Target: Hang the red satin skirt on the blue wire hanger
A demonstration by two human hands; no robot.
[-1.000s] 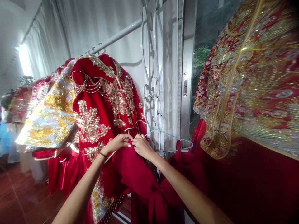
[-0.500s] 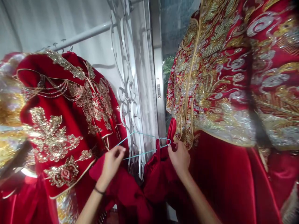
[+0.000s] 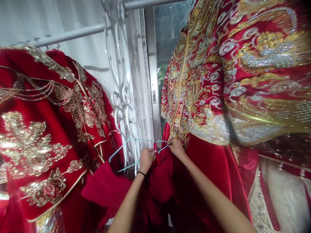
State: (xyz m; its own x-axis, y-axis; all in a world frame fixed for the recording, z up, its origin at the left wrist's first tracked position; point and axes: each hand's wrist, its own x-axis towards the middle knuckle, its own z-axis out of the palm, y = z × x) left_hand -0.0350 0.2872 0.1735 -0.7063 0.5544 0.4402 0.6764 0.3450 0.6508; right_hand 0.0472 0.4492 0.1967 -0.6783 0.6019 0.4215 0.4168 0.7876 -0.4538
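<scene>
A thin light-blue wire hanger (image 3: 122,149) lies level across a plain red garment (image 3: 160,191) in the middle. My left hand (image 3: 146,160) grips the hanger and red cloth near its right end. My right hand (image 3: 177,148) pinches the red cloth at the hanger's tip, just under the hem of a red jacket with gold and silver embroidery (image 3: 233,81) hanging on the right. A loose red sleeve (image 3: 104,187) droops to the left of my left arm.
A red robe with gold beadwork (image 3: 48,129) hangs from a white rail (image 3: 73,34) on the left. Behind stand white curtains, a white scrolled iron grille (image 3: 121,97) and a glass door frame (image 3: 154,81).
The view has swung right. My left hand moved right along the hanger to join my right hand at its right end; both now hold the red cloth there.
</scene>
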